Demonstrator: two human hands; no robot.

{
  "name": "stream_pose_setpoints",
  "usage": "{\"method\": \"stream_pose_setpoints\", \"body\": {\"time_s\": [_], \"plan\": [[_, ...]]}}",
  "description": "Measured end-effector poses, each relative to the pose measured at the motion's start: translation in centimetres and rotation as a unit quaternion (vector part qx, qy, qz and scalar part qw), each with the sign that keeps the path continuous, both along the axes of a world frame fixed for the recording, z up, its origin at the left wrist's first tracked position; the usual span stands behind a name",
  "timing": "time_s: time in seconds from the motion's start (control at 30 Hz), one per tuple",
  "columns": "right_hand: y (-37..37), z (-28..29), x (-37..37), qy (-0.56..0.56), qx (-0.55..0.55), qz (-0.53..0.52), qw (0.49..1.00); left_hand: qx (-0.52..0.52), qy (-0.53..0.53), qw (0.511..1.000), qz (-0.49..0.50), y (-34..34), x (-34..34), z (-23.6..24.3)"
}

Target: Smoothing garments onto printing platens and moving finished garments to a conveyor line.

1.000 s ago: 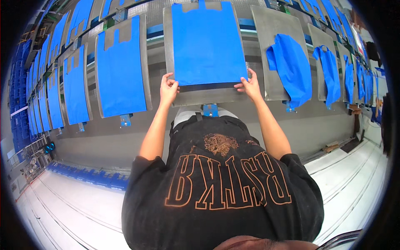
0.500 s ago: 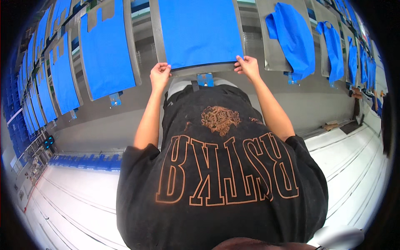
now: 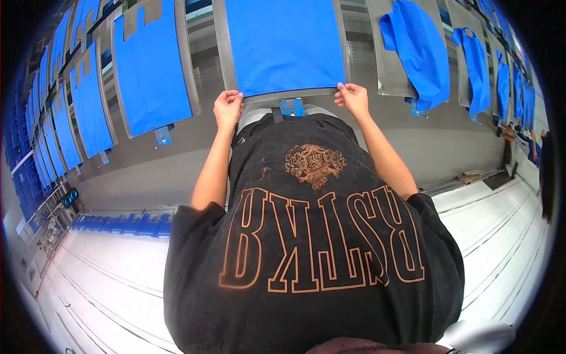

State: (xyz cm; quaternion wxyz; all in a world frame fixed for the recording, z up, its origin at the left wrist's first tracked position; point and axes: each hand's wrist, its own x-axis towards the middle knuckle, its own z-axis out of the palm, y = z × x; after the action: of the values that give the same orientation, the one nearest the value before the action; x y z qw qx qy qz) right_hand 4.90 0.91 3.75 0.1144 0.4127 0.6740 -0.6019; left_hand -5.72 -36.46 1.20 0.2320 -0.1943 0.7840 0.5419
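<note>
Your left hand [image 3: 228,110] and right hand [image 3: 354,99] pinch near corners of the blue sheet [image 3: 288,47] lying flat on the grey board [image 3: 225,47].

2 bare arms [image 3: 211,164] reach out front, pretty much level. Left grip [image 3: 229,109] pinches thumb-to-finger, fingers curled; right grip [image 3: 352,99] pinches too, fingers bent.

Left hand [image 3: 229,108] and right hand [image 3: 353,99] pinch the near corners of a blue sheet [image 3: 288,47], flat on a grey plate [image 3: 226,47]. Left neighbour sheet [image 3: 154,68] flat, right neighbour sheet [image 3: 417,50] crumpled.
</note>
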Motion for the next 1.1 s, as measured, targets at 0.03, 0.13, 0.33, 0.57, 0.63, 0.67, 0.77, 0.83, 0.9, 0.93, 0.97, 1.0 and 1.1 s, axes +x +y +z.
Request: {"method": "stream_pose_setpoints", "body": {"time_s": [0.03,0.13,0.33,0.57,0.63,0.67,0.77,0.83,0.9,0.93,0.97,1.0,1.1], "plan": [[0.0,0.1,-0.1,-0.002,0.000,-0.001,1.000,0.003,0.002,1.000,0.002,0.1,0.0,0.0],[0.0,-0.1,-0.5,-0.003,0.011,0.000,1.000,0.013,0.007,1.000,0.009,0.1,-0.3,0.0],[-0.3,-0.9,0.0,0.025,0.021,-0.018,0.999,0.014,0.009,1.000,0.018,-0.1,-0.1,0.1],[-0.5,-0.7,-0.1,0.023,0.020,-0.027,0.999,0.007,0.029,0.999,0.016,-0.3,-0.1,-0.2],[-0.8,-0.7,0.2,0.017,0.016,-0.037,0.999,0.006,0.025,1.000,0.018,-0.5,0.2,-0.2],[-1.0,-0.6,0.4,0.019,0.011,-0.048,0.999,0.005,0.021,1.000,0.020,-0.6,0.3,-0.2],[-1.4,-0.4,0.8,0.014,-0.004,-0.075,0.997,-0.006,0.026,1.000,0.016,-0.6,0.8,-0.3],[-1.5,-0.3,0.9,0.007,-0.014,-0.093,0.996,-0.007,0.026,0.999,0.017,-0.7,1.1,-0.3],[-1.4,-0.2,0.9,0.008,-0.029,-0.102,0.994,-0.008,0.027,0.999,0.018,-0.7,1.2,-0.3],[-1.5,-0.2,0.9,0.007,-0.029,-0.102,0.994,-0.004,0.024,0.999,0.024,-0.7,1.2,-0.4],[-1.5,-0.2,0.9,0.009,-0.030,-0.104,0.994,0.000,0.021,0.999,0.029,-0.8,1.3,-0.4],[-1.6,-0.2,0.9,0.010,-0.031,-0.106,0.994,-0.001,0.020,0.999,0.029,-0.9,1.3,-0.4],[-1.7,-0.4,1.0,0.016,-0.030,-0.115,0.993,0.014,0.019,0.999,0.036,-0.7,1.2,-0.2]]}}
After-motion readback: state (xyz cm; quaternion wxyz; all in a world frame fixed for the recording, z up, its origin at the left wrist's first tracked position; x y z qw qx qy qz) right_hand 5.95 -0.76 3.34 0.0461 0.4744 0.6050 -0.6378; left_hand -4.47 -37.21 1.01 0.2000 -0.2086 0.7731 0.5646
